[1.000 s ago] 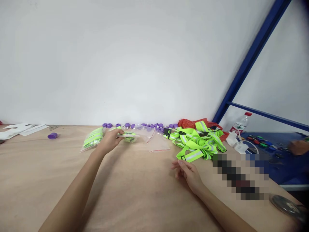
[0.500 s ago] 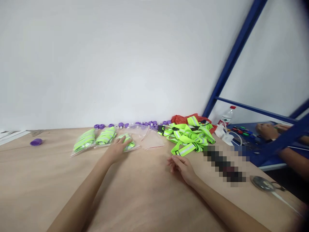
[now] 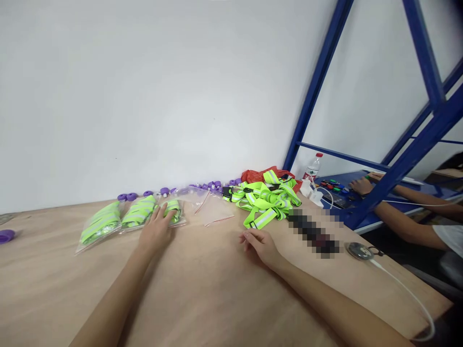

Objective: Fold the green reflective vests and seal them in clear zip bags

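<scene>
My left hand (image 3: 156,232) lies palm down with fingers stretched out, over the left side of a clear zip bag (image 3: 176,219) holding a neon-yellow reflective strap. Two similar filled bags lie to its left: a middle bag (image 3: 138,212) and a fuller left bag (image 3: 100,225). My right hand (image 3: 261,246) rests on the table, its fingers loosely bent and slightly apart, with nothing visible in them. Just beyond it is a tangled pile of neon-yellow reflective straps (image 3: 265,198) with black buckles. Flat zip bags (image 3: 217,210) lie between the filled bags and the pile.
Purple pieces (image 3: 164,191) line the wall; a purple cup-shaped piece (image 3: 6,235) lies far left. Behind the straps are a red plastic bag (image 3: 253,175) and a bottle (image 3: 313,166). At right are a round cabled device (image 3: 360,251), a blue frame (image 3: 314,86) and a co-worker's hands (image 3: 361,185).
The view has swung right, so the table's things sit further left and more of the co-worker shows. My left hand has shifted slightly toward the third bag's left edge; my right hand stays relaxed.
</scene>
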Motion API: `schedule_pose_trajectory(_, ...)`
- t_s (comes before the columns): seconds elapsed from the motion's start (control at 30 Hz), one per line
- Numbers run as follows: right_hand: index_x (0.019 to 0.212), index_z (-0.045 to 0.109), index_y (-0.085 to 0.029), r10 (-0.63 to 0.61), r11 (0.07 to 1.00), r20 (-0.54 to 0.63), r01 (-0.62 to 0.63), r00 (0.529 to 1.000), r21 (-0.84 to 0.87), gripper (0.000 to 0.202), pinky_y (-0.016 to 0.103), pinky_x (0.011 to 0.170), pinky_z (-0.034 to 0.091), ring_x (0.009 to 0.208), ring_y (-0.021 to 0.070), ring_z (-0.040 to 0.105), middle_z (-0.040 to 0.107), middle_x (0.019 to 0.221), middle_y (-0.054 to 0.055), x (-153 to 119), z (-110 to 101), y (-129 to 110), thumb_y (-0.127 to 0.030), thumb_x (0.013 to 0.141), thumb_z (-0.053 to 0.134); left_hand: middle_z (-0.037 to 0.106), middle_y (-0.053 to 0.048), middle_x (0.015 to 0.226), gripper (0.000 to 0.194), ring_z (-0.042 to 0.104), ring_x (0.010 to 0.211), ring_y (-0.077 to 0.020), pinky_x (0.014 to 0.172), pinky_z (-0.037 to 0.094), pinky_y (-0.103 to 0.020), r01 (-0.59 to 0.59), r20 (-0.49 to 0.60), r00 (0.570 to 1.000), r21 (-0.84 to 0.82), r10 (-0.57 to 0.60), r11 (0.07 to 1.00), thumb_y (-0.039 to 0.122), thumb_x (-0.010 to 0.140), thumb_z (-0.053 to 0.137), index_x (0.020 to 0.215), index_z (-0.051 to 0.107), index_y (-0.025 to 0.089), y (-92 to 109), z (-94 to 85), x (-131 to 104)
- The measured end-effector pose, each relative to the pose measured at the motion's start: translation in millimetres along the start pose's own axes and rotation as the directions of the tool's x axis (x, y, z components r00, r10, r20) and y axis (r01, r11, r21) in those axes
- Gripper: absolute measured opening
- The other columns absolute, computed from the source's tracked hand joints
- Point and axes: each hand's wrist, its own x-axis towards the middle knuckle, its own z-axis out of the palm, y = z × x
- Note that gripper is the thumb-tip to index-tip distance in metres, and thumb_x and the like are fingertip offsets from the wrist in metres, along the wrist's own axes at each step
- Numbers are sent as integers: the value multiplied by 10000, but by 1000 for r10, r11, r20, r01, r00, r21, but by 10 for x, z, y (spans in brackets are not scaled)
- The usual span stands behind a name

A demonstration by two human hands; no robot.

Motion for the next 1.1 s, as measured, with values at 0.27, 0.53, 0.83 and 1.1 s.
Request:
schedule_pose_trajectory(0.27,1192,676,-237,-386,743,-68,266,920,-615,352,480,1069,430,1217,310,574,639,1288,127,201,-280,78,-364,871,608,421,-178,1550,564,427,1377,-391,1048,433,-522,89,-42,995,54,-87,995,159,873,445,1433,513,147,118,45,-61)
schedule_pose_trajectory(0.53,1275,647,-209,-100,586,166,193,981,-787,478,537,1101,394,1313,354,529,580,1423,159,239,-355,227,-439,855,647,328,-197,1603,631,314,1450,-430,1075,352,-605,103,-107,989,-37,-106,994,498,973,360,1461,481,116,202,169,-40)
schedule_pose_trajectory(0.83,1288,615,-171,-105,593,87,133,991,-794,411,416,936,519,1109,297,680,706,1238,142,245,-373,212,-335,952,445,437,-157,1552,511,358,1436,-370,1111,316,-567,41,-166,984,-109,-59,993,440,981,370,1366,582,181,200,154,-32)
schedule_pose_trajectory(1.1,1243,660,-183,-84,453,101,128,991,-882,363,359,775,521,872,291,731,774,977,137,429,-545,-157,-264,948,466,502,-122,1507,431,407,1408,-330,1118,338,-523,42,-203,976,-202,-84,978,402,980,392,1292,627,219,156,135,-48)
